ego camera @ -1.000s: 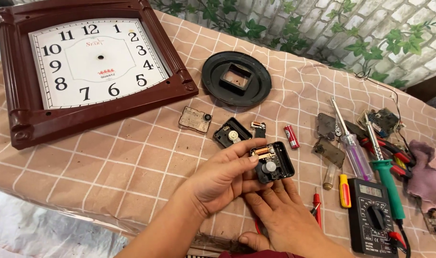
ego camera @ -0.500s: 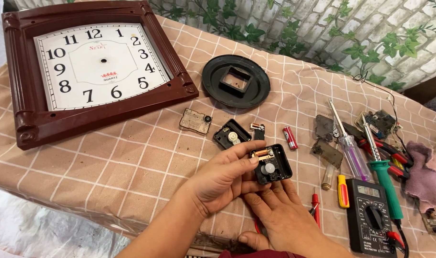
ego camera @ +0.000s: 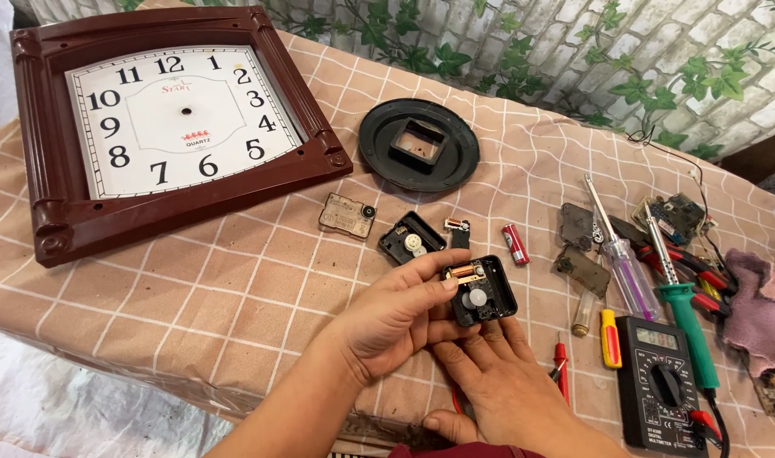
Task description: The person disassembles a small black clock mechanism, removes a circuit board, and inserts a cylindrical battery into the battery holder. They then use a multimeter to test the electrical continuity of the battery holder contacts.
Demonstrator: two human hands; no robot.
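Fingers (ego camera: 421,293) of left hand (ego camera: 387,322) grip open clock movement (ego camera: 481,290); right hand (ego camera: 498,382) fingers support beneath, flat. Best kept level, gears undisturbed.

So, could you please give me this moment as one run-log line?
left hand: holds open clock movement | right hand: supports it underneath | nearby: red battery, multimeter

A small black square clock movement (ego camera: 481,291) was held open-side up, just above the checked tablecloth (ego camera: 192,297) near its front edge. A copper coil was seen at its upper left and a white gear at its centre.
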